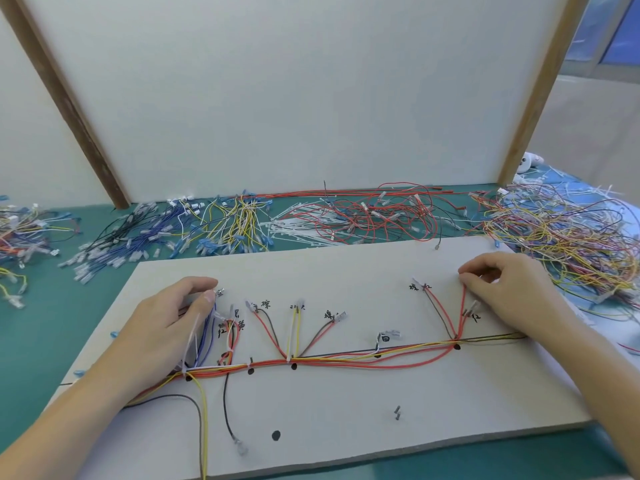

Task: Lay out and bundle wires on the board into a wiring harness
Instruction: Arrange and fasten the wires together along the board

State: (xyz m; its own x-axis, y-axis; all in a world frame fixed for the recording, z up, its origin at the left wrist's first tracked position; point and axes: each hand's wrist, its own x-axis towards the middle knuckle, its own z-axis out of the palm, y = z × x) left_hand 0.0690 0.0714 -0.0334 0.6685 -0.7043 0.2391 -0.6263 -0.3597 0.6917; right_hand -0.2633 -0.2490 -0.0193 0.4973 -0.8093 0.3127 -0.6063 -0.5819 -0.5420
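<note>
A teal-green tabletop (41, 327) fills the near ground. At its far edge stands a large white panel (284, 91) framed by two slanting wooden posts, the left post (65, 102) darker than the right post (540, 88). At far right, a window (620, 29) shows blue daylight above a pale wall (588, 126).

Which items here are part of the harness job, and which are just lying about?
In use: board, routed wire bundle, red wire pinched by right hand, left hand at blue wires.
Lying about: loose wire piles, cable ties.
</note>
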